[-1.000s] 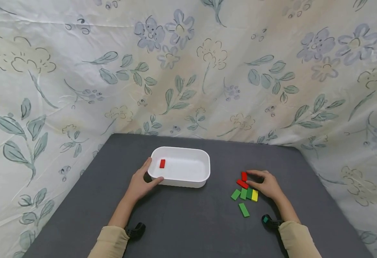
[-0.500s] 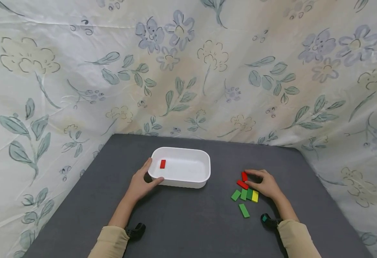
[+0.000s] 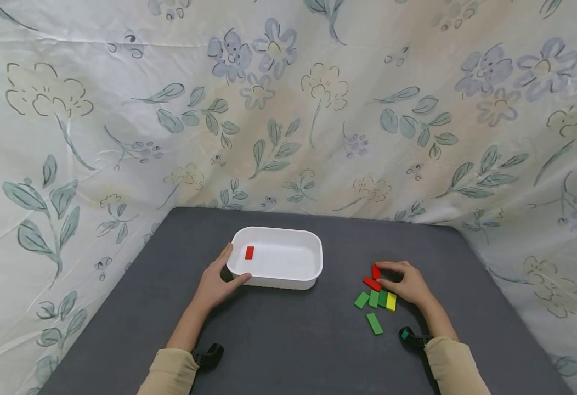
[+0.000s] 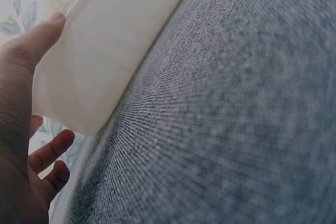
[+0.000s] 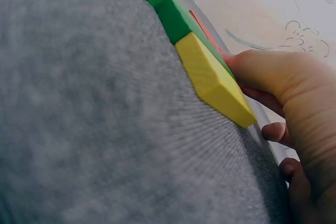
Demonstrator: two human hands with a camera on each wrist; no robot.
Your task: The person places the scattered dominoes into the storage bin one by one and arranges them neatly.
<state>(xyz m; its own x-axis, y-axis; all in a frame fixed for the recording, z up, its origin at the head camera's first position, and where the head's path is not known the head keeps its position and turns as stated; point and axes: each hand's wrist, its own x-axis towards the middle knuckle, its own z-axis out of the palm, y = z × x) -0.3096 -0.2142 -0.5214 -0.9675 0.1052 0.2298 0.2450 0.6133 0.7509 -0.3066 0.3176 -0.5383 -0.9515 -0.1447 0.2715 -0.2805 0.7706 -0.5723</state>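
1. Red block (image 3: 375,271), farthest of the cluster right of the tray: pinched between thumb and forefinger of the right hand (image 3: 408,282), the forefinger partly covering its far end. Whether it rests on the cloth cannot be told.
2. Second red block (image 3: 372,283): oblique, just in front of the pinched one, left of the thumb tip.
3. Row of three, side by side: light green block (image 3: 374,298), dark green block (image 3: 383,298), yellow block (image 3: 391,302). Right wrist view: yellow foremost, a thin red edge showing behind.
4. Side green block (image 3: 361,299): tilted, just left of the row. Front green block (image 3: 374,323): nearer the person, apart from the others.
5. Left hand (image 3: 214,284): grasping the tray (image 3: 288,258) at its near left corner, thumb on the near wall, forefinger at the left end.
6. Boxed red block (image 3: 249,252): on the tray floor, toward the left end.
7. Wrists: black left band (image 3: 211,356); right band (image 3: 414,339), black with a teal patch; beige cuffs (image 3: 170,370).
8. Dark grey cloth (image 3: 293,340): beneath tray and blocks.
9. Sheet (image 3: 288,109): behind, printed with flowers and leaves.
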